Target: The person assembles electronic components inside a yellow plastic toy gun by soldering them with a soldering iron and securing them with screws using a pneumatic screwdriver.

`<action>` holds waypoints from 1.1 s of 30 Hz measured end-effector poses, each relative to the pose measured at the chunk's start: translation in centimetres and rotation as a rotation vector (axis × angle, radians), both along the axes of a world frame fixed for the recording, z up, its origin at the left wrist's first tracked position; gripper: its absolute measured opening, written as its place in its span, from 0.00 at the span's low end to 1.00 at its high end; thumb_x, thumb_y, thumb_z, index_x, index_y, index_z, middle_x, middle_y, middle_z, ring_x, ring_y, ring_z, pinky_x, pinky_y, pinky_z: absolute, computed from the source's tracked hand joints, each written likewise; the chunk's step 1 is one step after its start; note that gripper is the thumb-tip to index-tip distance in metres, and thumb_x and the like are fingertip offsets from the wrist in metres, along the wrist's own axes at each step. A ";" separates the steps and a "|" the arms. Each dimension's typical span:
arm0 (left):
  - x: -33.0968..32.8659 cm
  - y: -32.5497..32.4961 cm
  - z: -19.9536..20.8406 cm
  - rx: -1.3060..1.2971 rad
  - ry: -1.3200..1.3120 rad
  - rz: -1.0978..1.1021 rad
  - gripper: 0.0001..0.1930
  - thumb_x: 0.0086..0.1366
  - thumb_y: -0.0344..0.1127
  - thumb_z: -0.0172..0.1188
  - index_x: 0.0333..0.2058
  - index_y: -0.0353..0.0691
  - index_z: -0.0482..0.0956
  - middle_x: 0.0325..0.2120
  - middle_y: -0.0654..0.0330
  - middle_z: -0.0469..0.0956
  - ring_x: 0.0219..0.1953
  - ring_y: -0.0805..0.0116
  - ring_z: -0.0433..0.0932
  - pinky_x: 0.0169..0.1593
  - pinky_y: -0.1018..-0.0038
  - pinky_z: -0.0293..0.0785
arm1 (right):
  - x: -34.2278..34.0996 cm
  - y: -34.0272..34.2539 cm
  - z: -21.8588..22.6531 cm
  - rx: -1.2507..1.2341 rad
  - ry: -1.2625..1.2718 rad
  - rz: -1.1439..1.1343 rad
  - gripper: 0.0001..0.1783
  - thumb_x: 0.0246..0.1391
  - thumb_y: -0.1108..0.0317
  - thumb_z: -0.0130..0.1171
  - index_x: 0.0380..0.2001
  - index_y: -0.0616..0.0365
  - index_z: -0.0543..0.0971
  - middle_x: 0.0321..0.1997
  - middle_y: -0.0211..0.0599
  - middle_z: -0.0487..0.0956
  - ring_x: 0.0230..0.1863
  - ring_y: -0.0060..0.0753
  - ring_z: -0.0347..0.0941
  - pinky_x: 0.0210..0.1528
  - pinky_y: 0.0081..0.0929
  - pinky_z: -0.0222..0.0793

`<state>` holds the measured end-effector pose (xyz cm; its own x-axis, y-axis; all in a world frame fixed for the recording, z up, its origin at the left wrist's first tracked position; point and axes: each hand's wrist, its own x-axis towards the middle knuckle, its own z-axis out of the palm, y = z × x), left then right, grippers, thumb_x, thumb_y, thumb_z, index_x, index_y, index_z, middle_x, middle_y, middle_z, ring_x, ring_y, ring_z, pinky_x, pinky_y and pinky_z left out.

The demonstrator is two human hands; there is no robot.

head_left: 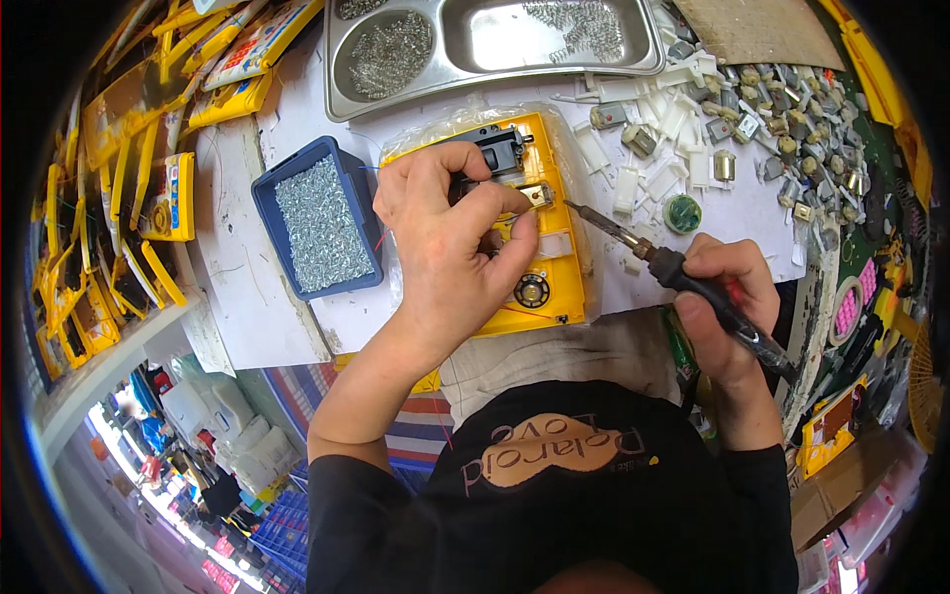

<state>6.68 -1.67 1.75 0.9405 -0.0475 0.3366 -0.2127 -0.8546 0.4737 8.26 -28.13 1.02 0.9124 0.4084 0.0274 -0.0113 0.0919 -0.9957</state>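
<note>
My left hand [435, 213] reaches over a yellow plastic housing [564, 272], thumb and forefinger closed together against a small metal motor [537, 195]. Whatever lies between these fingertips is too small to make out. Inside the housing are a black plastic module [503, 148] beyond the fingers and a round speaker [531, 290] nearer me. Gripped by its black handle, a soldering iron [693, 282] is in my right hand [730, 297]. Its tip points left and sits just right of the motor, with a small gap showing. Clear plastic wrap lies under the housing.
Left of the housing stands a blue bin [262, 188] of small screws. A metal tray [485, 77] with springs lies at the back. Small motors and white plastic parts [683, 114] cover the back right, near a round green tin [683, 213]. Yellow housings [168, 198] are stacked far left.
</note>
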 end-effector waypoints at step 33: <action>0.0 -0.3 -0.3 0.002 -0.032 0.023 0.07 0.45 0.33 0.71 0.24 0.49 0.82 0.37 0.64 0.72 0.45 0.59 0.68 0.48 0.61 0.55 | 0.3 0.1 -0.7 -0.053 -0.170 -0.003 0.15 0.55 0.70 0.68 0.42 0.61 0.75 0.29 0.33 0.75 0.28 0.19 0.64 0.31 0.19 0.59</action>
